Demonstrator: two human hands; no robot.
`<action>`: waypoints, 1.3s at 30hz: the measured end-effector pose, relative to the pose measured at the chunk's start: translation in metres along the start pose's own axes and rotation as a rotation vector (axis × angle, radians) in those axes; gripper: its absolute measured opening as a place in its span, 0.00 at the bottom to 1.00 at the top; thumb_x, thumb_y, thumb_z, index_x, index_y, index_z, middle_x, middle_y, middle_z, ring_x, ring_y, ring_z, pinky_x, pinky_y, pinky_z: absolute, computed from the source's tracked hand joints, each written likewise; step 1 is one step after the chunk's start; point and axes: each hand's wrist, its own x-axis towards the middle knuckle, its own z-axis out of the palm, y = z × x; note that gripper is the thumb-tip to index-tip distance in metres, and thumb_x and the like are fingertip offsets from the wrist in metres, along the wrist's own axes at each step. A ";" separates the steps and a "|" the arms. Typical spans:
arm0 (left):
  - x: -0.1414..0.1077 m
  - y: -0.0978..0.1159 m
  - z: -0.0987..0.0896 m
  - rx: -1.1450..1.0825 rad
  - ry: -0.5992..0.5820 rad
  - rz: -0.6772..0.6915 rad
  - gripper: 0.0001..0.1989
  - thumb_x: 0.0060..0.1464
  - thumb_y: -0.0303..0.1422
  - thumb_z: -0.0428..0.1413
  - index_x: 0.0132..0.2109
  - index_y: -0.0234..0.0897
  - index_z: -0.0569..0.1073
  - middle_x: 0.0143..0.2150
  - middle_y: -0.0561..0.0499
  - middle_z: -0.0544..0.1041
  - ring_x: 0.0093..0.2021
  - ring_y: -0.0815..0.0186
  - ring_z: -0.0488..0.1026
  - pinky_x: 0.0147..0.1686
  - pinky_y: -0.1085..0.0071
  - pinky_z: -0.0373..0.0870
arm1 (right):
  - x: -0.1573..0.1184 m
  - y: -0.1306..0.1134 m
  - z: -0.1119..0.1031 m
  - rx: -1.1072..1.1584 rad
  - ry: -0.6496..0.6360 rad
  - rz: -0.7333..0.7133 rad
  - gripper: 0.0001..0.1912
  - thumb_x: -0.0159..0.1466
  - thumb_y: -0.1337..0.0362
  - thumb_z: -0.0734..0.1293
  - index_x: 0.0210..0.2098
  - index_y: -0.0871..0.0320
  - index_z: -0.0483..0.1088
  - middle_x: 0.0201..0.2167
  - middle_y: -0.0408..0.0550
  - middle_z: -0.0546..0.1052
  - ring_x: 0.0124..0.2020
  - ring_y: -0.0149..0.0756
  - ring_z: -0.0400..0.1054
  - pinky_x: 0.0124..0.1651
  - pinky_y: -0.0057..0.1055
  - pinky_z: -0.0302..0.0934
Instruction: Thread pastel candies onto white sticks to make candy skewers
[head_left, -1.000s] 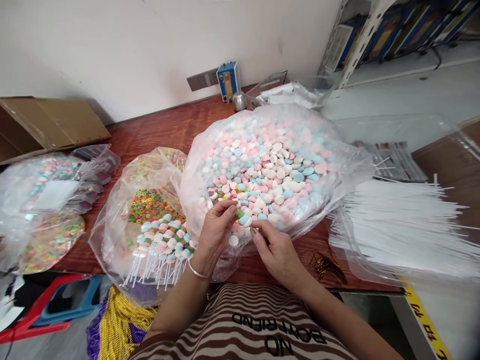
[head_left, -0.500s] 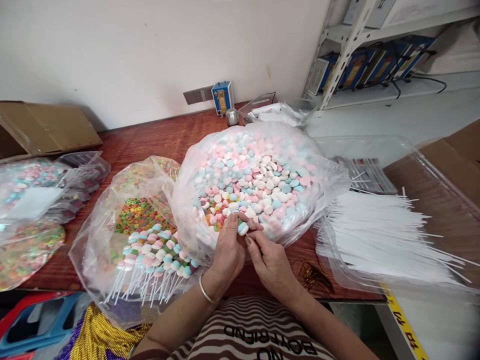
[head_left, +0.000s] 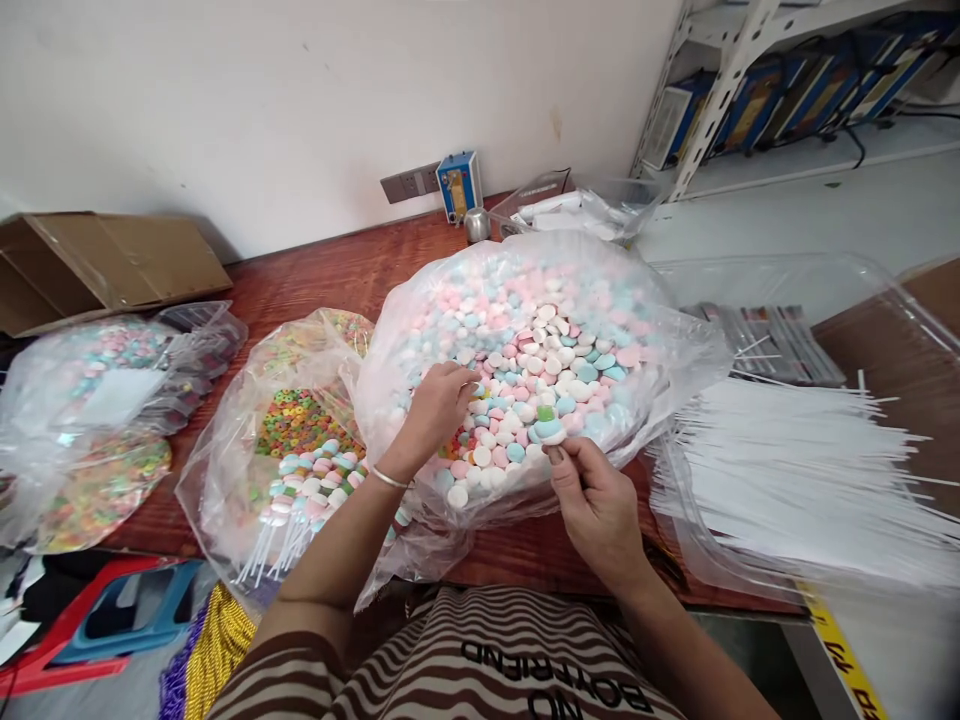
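Observation:
My right hand is closed, thumb and fingertips pinching a candy skewer by its lower end. Blue-and-white candy and a green piece show on it; the stick itself is mostly hidden. Over the left part of a large plastic bag, my left hand reaches down with fingers curled together at the loose candies; what they grip, if anything, is hidden. Pink, white and blue button-shaped candies fill this bag, with some ring candies near my left fingers. Left of it, several candy skewers lie on another bag.
Multicoloured ring candies fill the smaller bag. White sticks lie in a clear tray at right. A cardboard box, packed candy bags, a blue device and a metal shelf stand around the wooden table.
My hands have separated. The left went up and left into the candies, while the right moved to the right with the skewer. The view shifted slightly.

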 end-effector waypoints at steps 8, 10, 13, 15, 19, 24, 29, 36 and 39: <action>0.010 -0.012 0.015 0.365 -0.213 0.103 0.08 0.55 0.24 0.58 0.41 0.39 0.78 0.45 0.43 0.78 0.51 0.50 0.71 0.49 0.56 0.67 | -0.003 0.004 -0.003 -0.022 -0.046 0.039 0.10 0.73 0.60 0.61 0.37 0.55 0.70 0.24 0.39 0.71 0.23 0.29 0.62 0.27 0.27 0.55; 0.008 -0.012 0.014 0.310 -0.193 0.141 0.08 0.54 0.23 0.58 0.40 0.39 0.76 0.43 0.44 0.78 0.50 0.51 0.71 0.49 0.58 0.66 | -0.002 0.005 -0.003 -0.012 -0.061 0.044 0.10 0.73 0.60 0.61 0.37 0.55 0.69 0.24 0.40 0.71 0.23 0.30 0.62 0.27 0.27 0.56; 0.017 -0.011 0.015 0.130 -0.091 0.100 0.05 0.57 0.25 0.57 0.40 0.40 0.74 0.40 0.46 0.78 0.45 0.56 0.73 0.46 0.61 0.67 | -0.001 0.007 -0.001 0.007 -0.074 0.037 0.10 0.73 0.60 0.61 0.37 0.55 0.69 0.24 0.40 0.71 0.23 0.30 0.62 0.27 0.27 0.56; 0.030 -0.010 0.019 -0.032 -0.047 0.021 0.05 0.57 0.27 0.58 0.40 0.40 0.74 0.39 0.49 0.78 0.40 0.60 0.74 0.42 0.65 0.68 | -0.001 0.007 0.000 0.018 -0.075 0.025 0.10 0.73 0.60 0.61 0.36 0.55 0.68 0.25 0.39 0.71 0.23 0.30 0.62 0.28 0.27 0.56; 0.055 -0.013 0.032 -0.230 -0.102 -0.087 0.04 0.55 0.26 0.58 0.39 0.38 0.75 0.34 0.50 0.79 0.35 0.62 0.74 0.39 0.67 0.69 | -0.001 0.008 0.001 0.028 -0.081 0.012 0.09 0.73 0.62 0.61 0.36 0.54 0.67 0.24 0.39 0.70 0.23 0.30 0.63 0.27 0.26 0.56; 0.066 -0.022 0.042 -0.186 -0.051 -0.115 0.10 0.53 0.25 0.60 0.44 0.37 0.78 0.33 0.50 0.78 0.36 0.62 0.74 0.43 0.65 0.70 | 0.000 0.009 0.001 0.028 -0.087 0.011 0.09 0.73 0.62 0.61 0.36 0.54 0.67 0.25 0.40 0.71 0.24 0.31 0.64 0.29 0.26 0.58; 0.068 -0.018 0.039 0.028 -0.091 -0.074 0.08 0.52 0.25 0.60 0.41 0.36 0.78 0.37 0.47 0.77 0.37 0.60 0.73 0.43 0.63 0.69 | 0.000 0.011 0.003 0.044 -0.115 0.009 0.08 0.72 0.63 0.60 0.37 0.55 0.68 0.26 0.41 0.73 0.25 0.32 0.66 0.30 0.27 0.60; 0.056 -0.004 0.040 0.132 -0.079 -0.029 0.11 0.50 0.21 0.56 0.40 0.38 0.74 0.40 0.47 0.76 0.39 0.60 0.71 0.41 0.63 0.68 | -0.002 0.014 0.004 0.047 -0.127 0.017 0.08 0.72 0.62 0.60 0.38 0.55 0.69 0.26 0.41 0.74 0.26 0.33 0.68 0.31 0.28 0.60; 0.047 0.001 0.039 -0.085 -0.019 -0.095 0.10 0.50 0.22 0.57 0.40 0.39 0.73 0.36 0.51 0.76 0.36 0.63 0.72 0.41 0.66 0.69 | 0.000 0.016 0.003 0.030 -0.110 0.058 0.07 0.72 0.62 0.61 0.40 0.55 0.69 0.26 0.41 0.75 0.25 0.34 0.68 0.30 0.29 0.59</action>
